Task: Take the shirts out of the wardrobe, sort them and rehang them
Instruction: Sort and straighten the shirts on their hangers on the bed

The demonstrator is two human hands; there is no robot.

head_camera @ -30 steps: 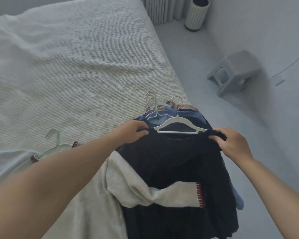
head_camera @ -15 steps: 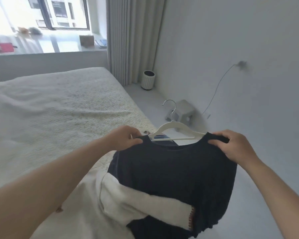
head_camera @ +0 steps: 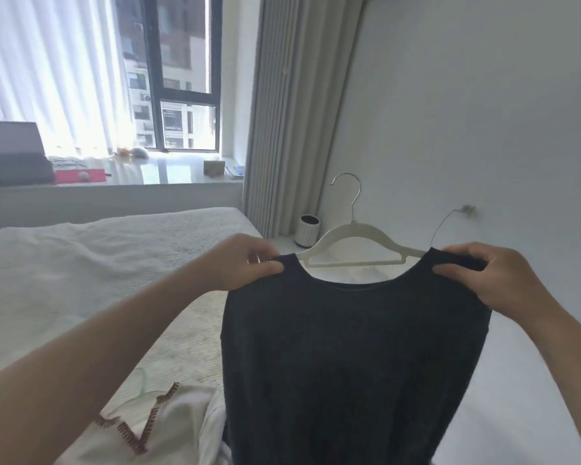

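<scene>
Over the bed (head_camera: 81, 263), the dark shirt (head_camera: 349, 347) hangs up in the air on its white hanger (head_camera: 349, 233). Left hand (head_camera: 245, 263) and right hand (head_camera: 493, 280) each pinch a shoulder, fingers curled tight. Risk: one pinch loosens and the shoulder slides off the hanger.

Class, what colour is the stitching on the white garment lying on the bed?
Dark red stitching, seen in the head view.

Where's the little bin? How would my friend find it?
Find the long grey curtain right of the window. At its foot, on the floor by the white wall, stands the small bin: round, white and ribbed with a dark top.
</scene>
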